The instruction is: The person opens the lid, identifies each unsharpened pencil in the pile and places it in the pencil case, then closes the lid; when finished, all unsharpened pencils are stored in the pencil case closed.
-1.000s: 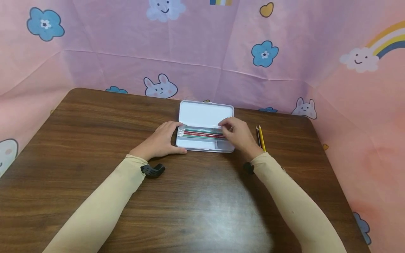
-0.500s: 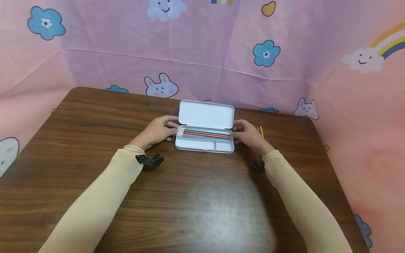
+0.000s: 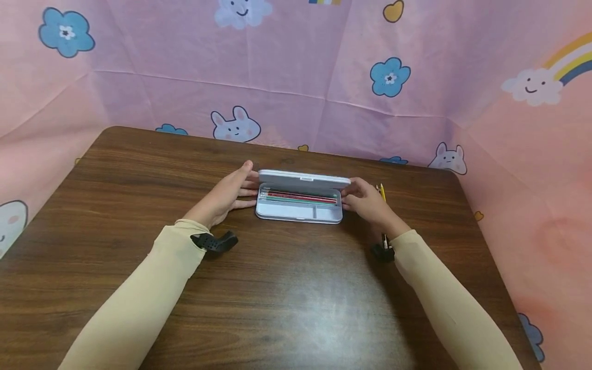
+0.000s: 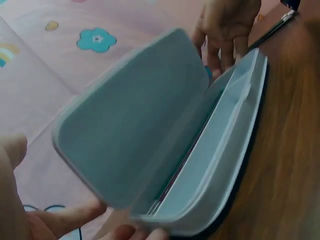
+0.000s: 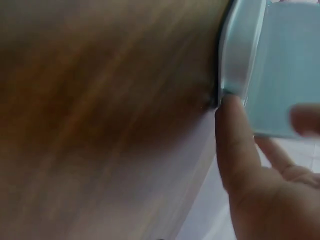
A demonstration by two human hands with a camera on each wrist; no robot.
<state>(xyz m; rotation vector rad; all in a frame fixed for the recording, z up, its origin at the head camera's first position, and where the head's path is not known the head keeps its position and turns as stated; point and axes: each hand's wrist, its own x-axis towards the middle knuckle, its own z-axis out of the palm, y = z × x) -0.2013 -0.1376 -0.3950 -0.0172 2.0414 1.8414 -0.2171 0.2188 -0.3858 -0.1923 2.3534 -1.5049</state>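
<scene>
A light pencil case (image 3: 287,211) lies on the table with its lid (image 3: 302,178) tilted up, partway over the base. Several red and green pencils (image 3: 300,198) lie side by side in the long back compartment. At the case's left end is my left hand (image 3: 224,194), fingers straight and thumb raised; in the left wrist view its fingertips meet the near end, by the lid's edge. My right hand (image 3: 368,201) is at the other end. In the right wrist view one extended finger (image 5: 235,135) touches the base's end, while other fingers reach behind the lid.
Beside my right hand a yellow pencil (image 3: 382,191) and a dark pencil lie on the wooden table (image 3: 287,288), partly hidden by that hand and wrist. A patterned pink cloth (image 3: 287,82) hangs right behind the table's far edge.
The lid has swung from leaning back to tilting forward over the base. My right hand has moved from above the case to its right end. My left thumb has come up.
</scene>
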